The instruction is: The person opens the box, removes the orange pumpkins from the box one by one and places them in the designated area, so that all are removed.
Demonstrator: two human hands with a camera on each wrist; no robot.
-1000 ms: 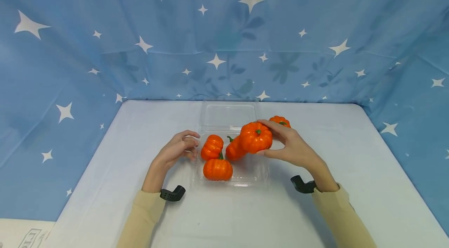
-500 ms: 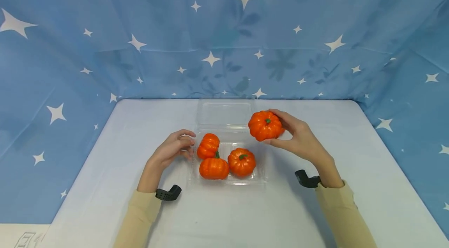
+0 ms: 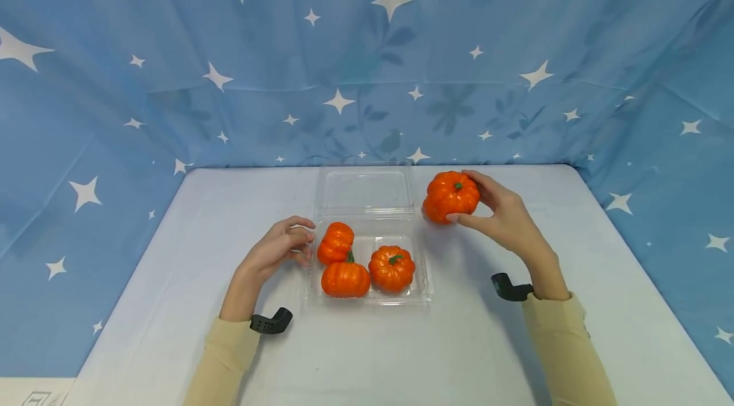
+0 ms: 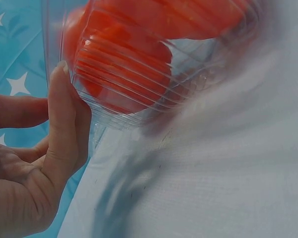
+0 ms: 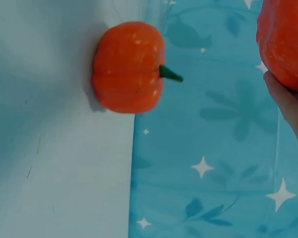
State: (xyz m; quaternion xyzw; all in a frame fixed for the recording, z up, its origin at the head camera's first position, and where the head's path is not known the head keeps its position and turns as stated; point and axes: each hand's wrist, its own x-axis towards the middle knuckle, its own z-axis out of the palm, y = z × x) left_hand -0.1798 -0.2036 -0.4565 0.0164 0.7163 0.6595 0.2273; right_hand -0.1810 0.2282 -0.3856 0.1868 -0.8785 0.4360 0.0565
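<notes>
My right hand grips an orange toy pumpkin with a green stem, fingers above and thumb below. Just behind it, partly hidden in the head view, another pumpkin rests on the table. Three more pumpkins, one of them a ribbed pumpkin, lie in a clear plastic container. At the container's left side is my left hand, its fingers loosely bent. The left wrist view shows its fingertips right at the container's edge.
The container's clear lid lies folded back behind it. A white table ends at a blue curtain printed with stars. A black wrist camera sits on each arm.
My right hand has carried the held pumpkin away from the container, right and back over the pumpkin on the table. The left hand stays at the container's side.
</notes>
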